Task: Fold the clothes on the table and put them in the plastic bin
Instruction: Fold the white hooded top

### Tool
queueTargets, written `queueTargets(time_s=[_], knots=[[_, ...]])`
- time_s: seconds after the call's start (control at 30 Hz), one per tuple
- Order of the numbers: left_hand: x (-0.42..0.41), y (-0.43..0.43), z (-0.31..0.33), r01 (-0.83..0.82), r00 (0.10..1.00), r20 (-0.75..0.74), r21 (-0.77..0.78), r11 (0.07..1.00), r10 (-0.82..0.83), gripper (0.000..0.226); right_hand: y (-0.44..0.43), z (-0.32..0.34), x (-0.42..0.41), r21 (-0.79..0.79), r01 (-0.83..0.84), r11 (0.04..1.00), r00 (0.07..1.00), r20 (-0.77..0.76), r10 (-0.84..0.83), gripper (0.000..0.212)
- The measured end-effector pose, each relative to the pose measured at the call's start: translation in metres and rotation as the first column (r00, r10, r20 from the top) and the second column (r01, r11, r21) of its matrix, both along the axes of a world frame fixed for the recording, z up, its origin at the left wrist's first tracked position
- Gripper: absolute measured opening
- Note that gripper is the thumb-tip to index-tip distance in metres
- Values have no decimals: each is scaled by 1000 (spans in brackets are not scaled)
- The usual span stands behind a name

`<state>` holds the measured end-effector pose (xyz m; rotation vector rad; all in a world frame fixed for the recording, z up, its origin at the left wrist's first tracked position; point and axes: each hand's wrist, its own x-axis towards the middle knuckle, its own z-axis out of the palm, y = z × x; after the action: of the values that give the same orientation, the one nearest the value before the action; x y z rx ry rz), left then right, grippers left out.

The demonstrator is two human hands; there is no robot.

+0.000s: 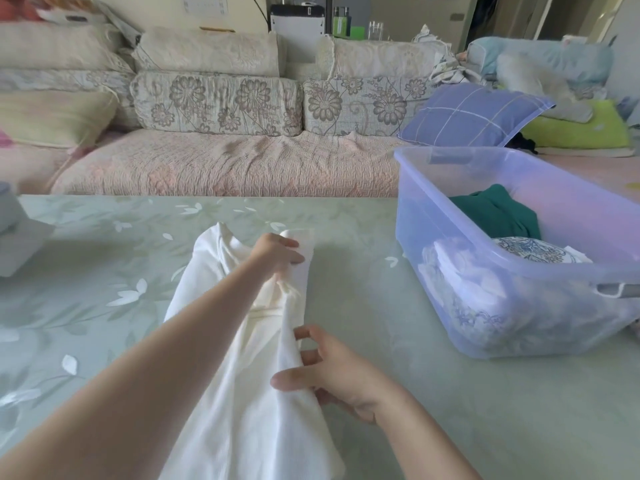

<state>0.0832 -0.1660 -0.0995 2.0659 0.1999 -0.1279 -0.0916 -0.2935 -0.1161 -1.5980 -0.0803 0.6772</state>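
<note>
A white garment lies lengthwise on the green floral table, folded into a long narrow strip. My left hand reaches across it and grips the folded far end near the collar. My right hand pinches the garment's right edge nearer to me, thumb on top and fingers under the fold. The clear bluish plastic bin stands on the table to the right. Inside it lie a dark green garment, white folded cloth and a blue-patterned piece.
A sofa with floral cushions runs behind the table. A purple checked pillow and a lime-green cushion sit behind the bin. A pale boxy object stands at the table's left edge.
</note>
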Motion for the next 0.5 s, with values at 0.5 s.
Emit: queueTargets(time_s=[0.5], knots=[[-9,100,-15,-200,949,208,-182,963,237,34,70,-19,-3,-94,-289,953,948,110,298,83]])
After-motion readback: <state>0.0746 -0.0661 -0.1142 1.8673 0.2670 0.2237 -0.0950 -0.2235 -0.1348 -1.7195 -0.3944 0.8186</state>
